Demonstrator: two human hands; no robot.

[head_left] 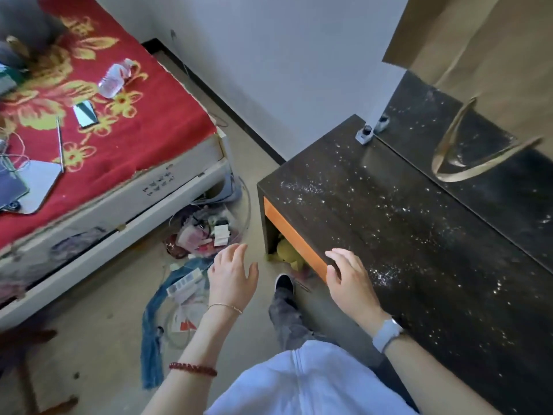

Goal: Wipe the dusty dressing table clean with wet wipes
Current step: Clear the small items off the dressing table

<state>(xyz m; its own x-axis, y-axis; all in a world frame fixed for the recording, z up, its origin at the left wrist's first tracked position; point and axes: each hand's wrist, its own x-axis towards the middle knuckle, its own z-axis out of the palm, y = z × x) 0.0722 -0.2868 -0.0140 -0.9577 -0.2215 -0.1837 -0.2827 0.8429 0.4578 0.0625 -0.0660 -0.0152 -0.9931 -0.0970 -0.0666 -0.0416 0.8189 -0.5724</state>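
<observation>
The dressing table [398,211] is dark brown, speckled with white dust, and fills the right side of the view. Its front has an orange drawer edge [294,238]. My right hand [348,281] hovers over the table's front edge, fingers apart, holding nothing. My left hand [233,278] is raised above the floor to the left of the table, open and empty too. No wet wipes are clearly visible in either hand.
A brown paper bag [484,73] with handles stands at the table's back right. A small white object [365,134] sits near the wall. A bed with a red flowered cover [89,115] lies left, and clutter [203,232] covers the floor between.
</observation>
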